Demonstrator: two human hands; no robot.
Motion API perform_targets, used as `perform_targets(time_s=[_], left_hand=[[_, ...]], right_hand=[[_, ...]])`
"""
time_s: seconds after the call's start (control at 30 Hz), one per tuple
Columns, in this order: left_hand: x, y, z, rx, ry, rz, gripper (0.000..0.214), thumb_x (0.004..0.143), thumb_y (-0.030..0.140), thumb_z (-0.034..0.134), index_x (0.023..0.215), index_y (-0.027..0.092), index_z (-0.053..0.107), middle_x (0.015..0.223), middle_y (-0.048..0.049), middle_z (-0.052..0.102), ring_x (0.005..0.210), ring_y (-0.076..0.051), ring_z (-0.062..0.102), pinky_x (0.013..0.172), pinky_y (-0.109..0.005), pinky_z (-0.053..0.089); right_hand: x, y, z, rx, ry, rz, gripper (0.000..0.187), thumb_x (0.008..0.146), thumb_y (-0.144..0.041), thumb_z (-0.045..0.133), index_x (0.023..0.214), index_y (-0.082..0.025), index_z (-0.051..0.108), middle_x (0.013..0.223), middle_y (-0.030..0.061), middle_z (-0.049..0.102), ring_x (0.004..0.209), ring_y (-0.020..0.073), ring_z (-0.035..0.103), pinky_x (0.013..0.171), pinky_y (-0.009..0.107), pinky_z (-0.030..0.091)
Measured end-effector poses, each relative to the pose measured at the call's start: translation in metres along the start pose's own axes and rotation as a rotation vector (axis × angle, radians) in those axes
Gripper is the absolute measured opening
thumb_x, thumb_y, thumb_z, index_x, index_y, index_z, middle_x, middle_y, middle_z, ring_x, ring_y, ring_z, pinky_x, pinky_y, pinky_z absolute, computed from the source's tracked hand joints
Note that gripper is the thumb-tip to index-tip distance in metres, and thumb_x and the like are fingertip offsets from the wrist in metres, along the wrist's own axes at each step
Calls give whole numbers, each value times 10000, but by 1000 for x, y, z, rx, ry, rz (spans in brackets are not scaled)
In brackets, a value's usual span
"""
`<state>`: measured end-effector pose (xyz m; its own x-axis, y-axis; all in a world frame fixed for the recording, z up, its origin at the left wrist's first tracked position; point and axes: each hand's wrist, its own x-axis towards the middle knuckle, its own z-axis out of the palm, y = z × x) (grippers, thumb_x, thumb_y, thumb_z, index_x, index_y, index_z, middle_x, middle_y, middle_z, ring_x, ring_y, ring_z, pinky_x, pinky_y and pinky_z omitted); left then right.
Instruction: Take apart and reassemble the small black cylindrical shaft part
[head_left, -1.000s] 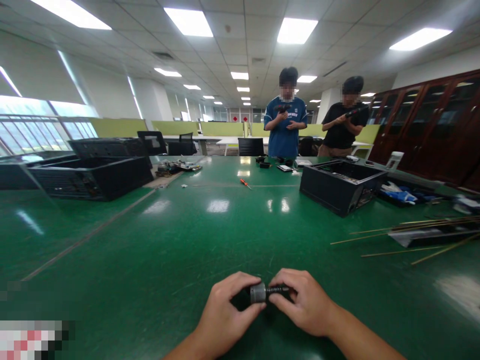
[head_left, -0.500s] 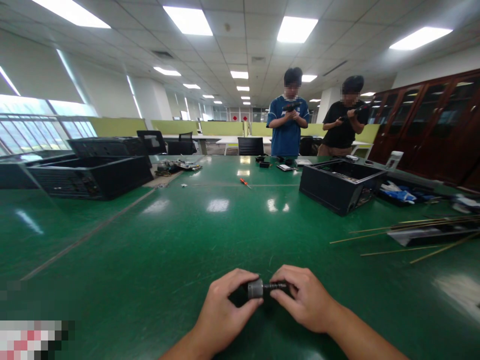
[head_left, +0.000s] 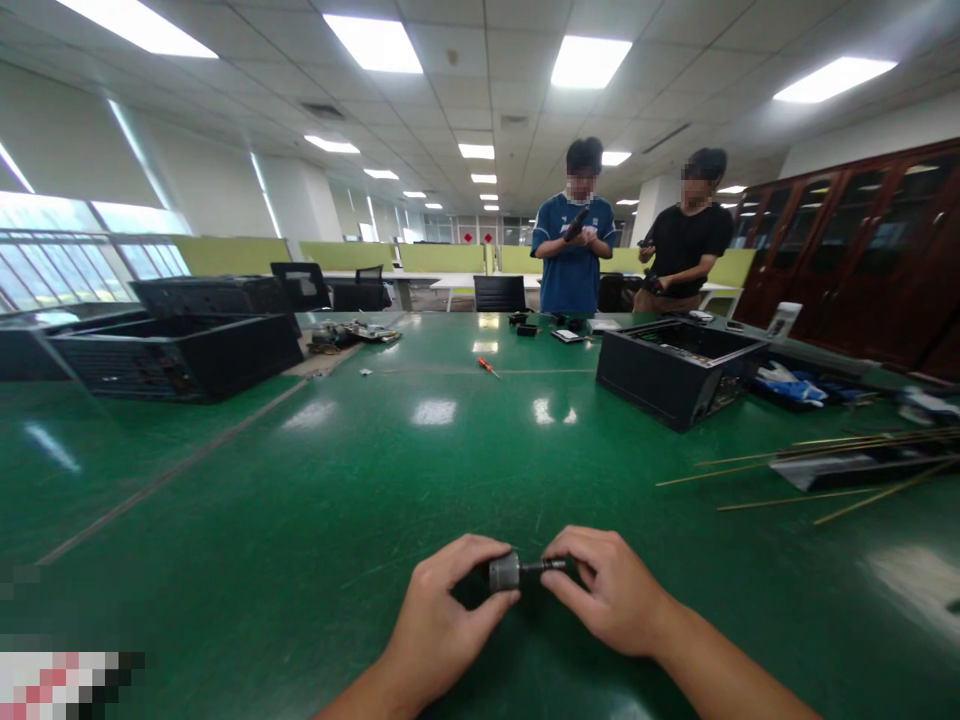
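A small grey metal cylinder point(head_left: 504, 572) with a thin dark ridged shaft point(head_left: 532, 567) is held level between my hands, low over the green table. My left hand point(head_left: 457, 610) grips the cylinder from the left, thumb at its lower side and fingers at its upper side. My right hand point(head_left: 611, 590) pinches round the right end of the shaft, thumb below and fingers above. Part of the shaft's tip is hidden by the right fingers.
The green table point(head_left: 337, 480) carries an orange screwdriver point(head_left: 488, 367), an open black computer case point(head_left: 660, 375) and long thin rods point(head_left: 757, 505) at right. Another case point(head_left: 180, 355) stands left, beside loose parts point(head_left: 352, 337). Two people point(head_left: 574, 250) stand across the table holding dark tools.
The cylinder and shaft have shifted slightly left and up in view, still in both hands. The person at far right has lowered one hand with a dark tool.
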<state>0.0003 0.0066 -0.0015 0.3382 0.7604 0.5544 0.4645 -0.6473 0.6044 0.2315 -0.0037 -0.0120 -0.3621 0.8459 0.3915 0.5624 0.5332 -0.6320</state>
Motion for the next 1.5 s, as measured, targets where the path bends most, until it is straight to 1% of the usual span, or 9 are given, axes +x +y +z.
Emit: perform_targets(time_s=[0.23,0.73,1.1,1.23,1.37,1.43,1.5], left_hand=[[0,-2,0,9,6,-4,324,693,141,813,984,255,731,910,-5,779,825,-189,733,783,-294,576],[2,-2,-1,31,21,-10,310,688,136,811,968,248,738,898,-9,783,821,-191,735,772,-291,579],[1,-6,-1,31,12,-41,320,694,146,812,984,260,739,919,-9,781,837,-193,732,794,-301,569],[1,-5,-2,18,4,-65,287,706,176,805,974,257,743,912,-14,777,832,-198,726,797,-309,565],[1,-3,-3,-16,-8,-126,267,709,212,799,966,258,747,927,-22,776,862,-217,722,827,-333,557],[3,-5,-2,-63,1,-213,259,713,238,793,967,252,741,946,-31,775,896,-233,720,859,-355,548],[5,-8,-1,-203,33,-343,271,722,273,784,981,233,716,954,-42,769,920,-242,719,882,-367,545]], right_hand=[[2,0,-5,5,0,5,136,920,-301,611,903,-199,700,680,-14,587,568,132,494,599,260,351],[1,7,-5,0,18,10,102,881,-263,627,933,-193,680,638,-42,494,549,128,446,607,261,339],[0,9,-6,-14,18,22,118,873,-266,630,950,-194,685,645,-43,497,537,124,436,607,262,338],[0,10,-6,-24,16,22,126,874,-274,632,955,-195,687,646,-44,489,535,123,436,605,263,334],[0,13,-6,-19,25,26,121,868,-273,640,949,-196,687,630,-53,469,525,120,429,598,262,332],[0,15,-6,-15,34,35,119,869,-278,643,943,-193,684,600,-64,440,510,119,417,592,262,333],[0,16,-6,-14,38,37,123,872,-286,645,941,-192,683,600,-64,450,506,117,413,596,262,339]])
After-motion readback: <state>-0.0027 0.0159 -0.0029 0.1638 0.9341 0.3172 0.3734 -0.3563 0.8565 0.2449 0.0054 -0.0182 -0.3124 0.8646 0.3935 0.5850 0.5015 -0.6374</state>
